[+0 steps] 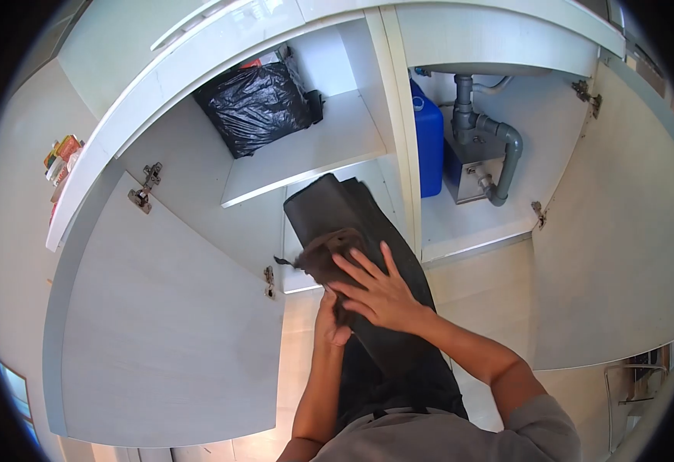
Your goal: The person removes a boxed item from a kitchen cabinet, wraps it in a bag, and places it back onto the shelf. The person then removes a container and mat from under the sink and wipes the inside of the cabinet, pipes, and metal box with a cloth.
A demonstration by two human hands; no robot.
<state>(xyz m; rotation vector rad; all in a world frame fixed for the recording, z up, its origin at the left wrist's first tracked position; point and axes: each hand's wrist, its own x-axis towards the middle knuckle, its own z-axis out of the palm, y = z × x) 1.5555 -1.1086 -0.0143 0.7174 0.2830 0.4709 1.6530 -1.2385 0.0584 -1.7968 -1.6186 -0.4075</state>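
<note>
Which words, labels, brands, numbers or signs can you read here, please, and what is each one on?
No text can be read.
Colourful packages at far left: too small and blurred.
Red item behind the black bag: mostly hidden, nothing legible.
Blue container: no lettering visible.

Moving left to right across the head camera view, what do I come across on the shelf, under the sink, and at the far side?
Black bag, blue jug, grey pipe, right-hand door.

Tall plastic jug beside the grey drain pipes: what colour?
Blue, clearest in the head view.
</note>
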